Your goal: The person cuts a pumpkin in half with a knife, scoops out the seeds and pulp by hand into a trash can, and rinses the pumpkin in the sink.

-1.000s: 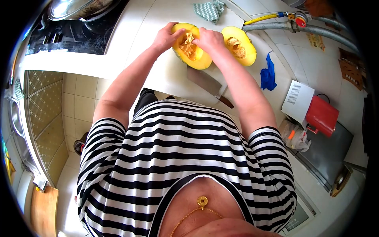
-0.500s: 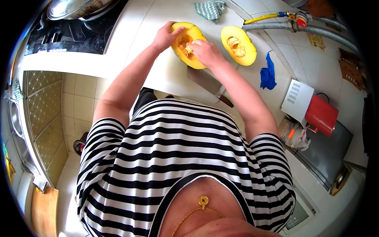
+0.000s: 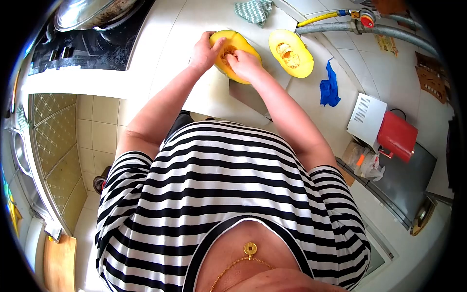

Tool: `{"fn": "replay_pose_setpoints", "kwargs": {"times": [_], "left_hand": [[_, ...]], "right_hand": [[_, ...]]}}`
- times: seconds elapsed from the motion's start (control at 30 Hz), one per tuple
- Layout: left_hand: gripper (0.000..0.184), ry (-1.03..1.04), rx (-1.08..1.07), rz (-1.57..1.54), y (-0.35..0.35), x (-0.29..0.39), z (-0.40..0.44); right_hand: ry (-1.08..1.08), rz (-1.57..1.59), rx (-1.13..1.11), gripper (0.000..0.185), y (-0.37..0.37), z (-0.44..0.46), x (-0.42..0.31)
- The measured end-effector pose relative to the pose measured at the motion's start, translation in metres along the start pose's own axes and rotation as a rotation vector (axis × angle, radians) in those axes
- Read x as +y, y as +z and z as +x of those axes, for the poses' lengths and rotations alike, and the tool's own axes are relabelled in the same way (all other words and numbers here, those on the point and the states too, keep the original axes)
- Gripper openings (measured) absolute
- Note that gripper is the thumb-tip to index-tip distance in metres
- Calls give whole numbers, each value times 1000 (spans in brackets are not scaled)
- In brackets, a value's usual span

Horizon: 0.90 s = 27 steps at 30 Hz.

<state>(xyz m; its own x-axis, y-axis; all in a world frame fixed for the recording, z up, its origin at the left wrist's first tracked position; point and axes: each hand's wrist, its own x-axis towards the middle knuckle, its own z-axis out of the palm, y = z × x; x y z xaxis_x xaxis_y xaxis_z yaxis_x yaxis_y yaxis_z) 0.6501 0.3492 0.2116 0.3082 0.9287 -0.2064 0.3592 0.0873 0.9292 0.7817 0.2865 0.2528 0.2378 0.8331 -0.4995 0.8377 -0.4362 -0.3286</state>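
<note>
My left hand (image 3: 205,52) is closed around the left edge of a pumpkin half (image 3: 247,45), thumb over the cut face. The half is tilted with its yellow flesh facing up. Curled into its orange, stringy hollow are the fingers of my right hand (image 3: 246,65), gripping pulp; their tips are partly hidden. Right of it lies a second pumpkin half (image 3: 302,57), cut side up, with pulp and seeds inside. A broad-bladed kitchen knife (image 3: 249,97) rests below the held half, its handle hidden behind my right forearm.
Behind the pumpkin lies a green-and-white patterned cloth (image 3: 254,12). A blue crumpled cloth or bag (image 3: 330,87) is on the right of the counter (image 3: 170,53). At the left stands a black stove (image 3: 87,54) with a lidded pan (image 3: 92,13). Pipes (image 3: 331,27) run along the wall.
My right hand has moved slightly left and deeper into the hollow; whitish seeds showed at its fingers before. The knife's brown handle has become hidden behind my forearm. My left hand keeps its hold.
</note>
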Motion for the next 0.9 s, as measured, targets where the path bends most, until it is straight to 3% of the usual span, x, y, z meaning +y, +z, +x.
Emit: {"fn": "replay_pose_setpoints", "kwargs": {"times": [0.2, 0.27, 0.4, 0.47, 0.7, 0.77, 0.9], "left_hand": [[50, -83, 112, -72, 6, -15, 2], [49, -76, 131, -80, 7, -15, 1], [46, -19, 104, -27, 7, -4, 2], [45, -3, 90, -4, 7, -5, 5], [45, -39, 52, 14, 3, -4, 10], [45, -42, 56, 14, 3, -7, 11], [47, -63, 65, -33, 1, -11, 11]], "right_hand": [[-152, 92, 101, 52, 9, -3, -9], [-239, 327, -130, 57, 1, 0, -4], [-288, 253, -161, 61, 1, 2, 4], [-296, 311, -257, 60, 6, 11, 11], [-320, 341, -276, 48, 3, 17, 7], [-196, 346, -368, 43, -5, 18, 3], [-200, 324, -424, 42, -14, 24, 0]]}}
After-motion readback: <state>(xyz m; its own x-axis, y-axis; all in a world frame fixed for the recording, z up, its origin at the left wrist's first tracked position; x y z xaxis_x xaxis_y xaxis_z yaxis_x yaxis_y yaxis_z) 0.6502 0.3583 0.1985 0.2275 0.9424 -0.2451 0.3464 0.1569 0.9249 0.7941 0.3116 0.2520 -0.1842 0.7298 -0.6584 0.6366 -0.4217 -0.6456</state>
